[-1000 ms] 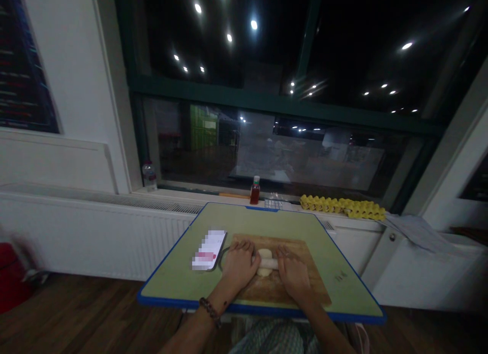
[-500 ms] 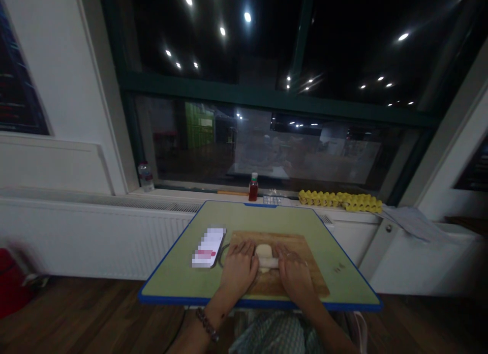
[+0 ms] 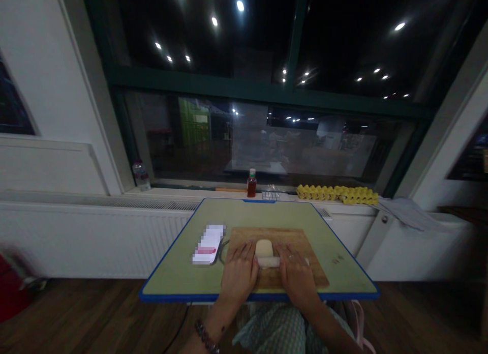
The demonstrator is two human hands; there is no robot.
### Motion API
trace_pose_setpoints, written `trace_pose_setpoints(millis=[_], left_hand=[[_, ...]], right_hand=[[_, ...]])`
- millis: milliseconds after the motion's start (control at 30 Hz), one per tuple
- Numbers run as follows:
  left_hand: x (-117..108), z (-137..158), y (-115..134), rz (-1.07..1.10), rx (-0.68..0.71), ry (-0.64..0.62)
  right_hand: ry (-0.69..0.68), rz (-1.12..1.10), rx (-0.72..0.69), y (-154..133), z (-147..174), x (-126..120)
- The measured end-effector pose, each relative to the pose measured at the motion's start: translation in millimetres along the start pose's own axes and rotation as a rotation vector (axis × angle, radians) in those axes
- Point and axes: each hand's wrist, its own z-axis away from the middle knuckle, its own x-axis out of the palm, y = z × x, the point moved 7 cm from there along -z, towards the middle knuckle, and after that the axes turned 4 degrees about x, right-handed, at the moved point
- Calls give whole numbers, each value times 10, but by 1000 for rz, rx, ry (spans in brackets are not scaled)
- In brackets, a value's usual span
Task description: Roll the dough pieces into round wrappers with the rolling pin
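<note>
A pale rolling pin (image 3: 269, 262) lies crosswise over the near end of a flattened piece of cream-coloured dough (image 3: 264, 247). My left hand (image 3: 239, 265) rests on the pin's left end, fingers stretched forward over it and thumb along the inner side. On the right end, my right hand (image 3: 296, 267) presses down in the same way, with a ring on one finger. The pin's right tip peeks out beside that hand. Under both hands is a wooden cutting board (image 3: 312, 272). Palms and fingers hide most of the pin's ends.
The board lies on a green folding table (image 3: 175, 272) with a blue edge. Left of it is a phone (image 3: 209, 244) with a blurred screen. On the windowsill stand a sauce bottle (image 3: 251, 183), a water bottle (image 3: 141, 176) and yellow egg cartons (image 3: 335, 194). A radiator (image 3: 114, 242) runs behind.
Both hands have drawn the rolling pin slightly toward me along the dough, and more of the dough's far part shows. The camera view has shifted a little.
</note>
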Motion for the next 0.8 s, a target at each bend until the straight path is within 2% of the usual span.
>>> trace_pose_setpoints(millis=[133, 400, 600, 667, 800], left_hand=[[-22, 39, 10, 30, 16, 33], [17, 144, -6, 102, 45, -13], [3, 380, 36, 60, 129, 75], [-3, 464, 61, 34, 165, 69], [-51, 531, -18, -11, 135, 64]], right_hand=[[-13, -12, -20, 1, 32, -18], [-27, -50, -98, -29, 96, -102], [-216, -201, -236, 29, 38, -149], [-274, -247, -277, 64, 10, -147], [-295, -220, -271, 144, -15, -75]])
